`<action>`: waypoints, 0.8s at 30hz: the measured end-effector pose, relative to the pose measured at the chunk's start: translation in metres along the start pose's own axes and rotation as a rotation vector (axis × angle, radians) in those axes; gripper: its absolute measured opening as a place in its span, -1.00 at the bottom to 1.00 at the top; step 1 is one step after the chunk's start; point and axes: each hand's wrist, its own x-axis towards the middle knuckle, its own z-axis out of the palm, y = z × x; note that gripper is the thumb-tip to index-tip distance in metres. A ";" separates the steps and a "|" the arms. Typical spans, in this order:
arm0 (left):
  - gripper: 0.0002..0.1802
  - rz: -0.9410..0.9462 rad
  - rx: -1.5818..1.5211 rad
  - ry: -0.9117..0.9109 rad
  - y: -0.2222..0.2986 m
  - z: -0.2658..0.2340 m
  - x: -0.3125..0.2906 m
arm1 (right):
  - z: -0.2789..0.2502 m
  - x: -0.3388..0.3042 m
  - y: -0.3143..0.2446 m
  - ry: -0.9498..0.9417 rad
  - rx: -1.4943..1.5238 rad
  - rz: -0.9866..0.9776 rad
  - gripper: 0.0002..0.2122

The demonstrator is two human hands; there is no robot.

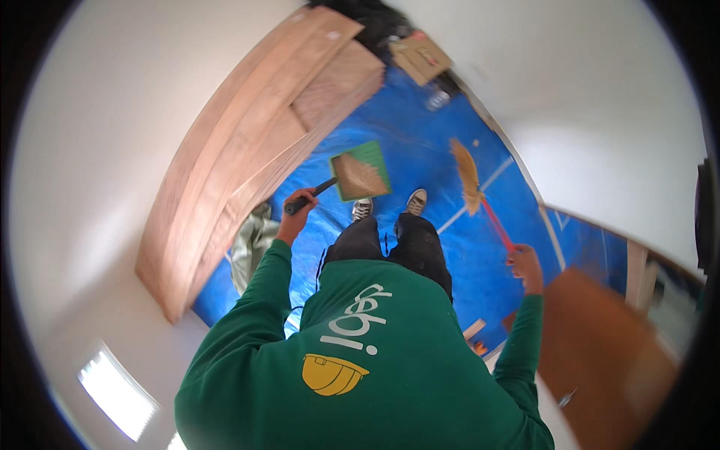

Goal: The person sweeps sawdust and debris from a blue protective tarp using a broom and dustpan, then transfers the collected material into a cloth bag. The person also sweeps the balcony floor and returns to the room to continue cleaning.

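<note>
My left hand (298, 214) is closed round the black handle of a green dustpan (373, 155). A heap of light brown dust or sawdust (358, 177) lies in the pan, which is held out in front of my left shoe. Off to the right, my right hand (525, 264) grips the red handle of a small broom (466, 171). Its straw-coloured bristles point forward, slightly blurred, and stand apart from the dustpan. Whether the bristles touch the floor I cannot tell.
Blue plastic sheeting (420, 135) covers the floor. Long wooden boards (247, 120) lean along the left wall. A cardboard box (420, 58) and dark bags stand at the far end. Pale green cloth or sacking (251, 244) lies near my left arm; a brown board (600, 352) is at the right.
</note>
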 end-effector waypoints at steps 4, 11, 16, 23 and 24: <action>-0.85 -0.097 -0.070 0.224 0.016 0.019 -0.047 | -0.107 0.143 -0.074 -0.129 -0.454 -0.165 -0.75; -0.87 -0.046 -0.100 0.617 0.048 0.117 -0.150 | -0.274 0.381 -0.204 0.441 -1.467 -1.119 -0.68; -0.86 -0.144 -0.234 0.935 0.074 0.184 -0.203 | -0.270 0.446 -0.278 1.028 -1.642 -0.935 -0.70; -0.71 -0.205 -0.308 1.289 0.111 0.239 -0.231 | 0.065 0.254 -0.267 -0.492 -1.317 -1.158 -0.56; -0.68 -0.220 -0.364 1.301 0.119 0.242 -0.229 | 0.125 0.199 -0.244 -0.732 -0.934 -0.983 -0.30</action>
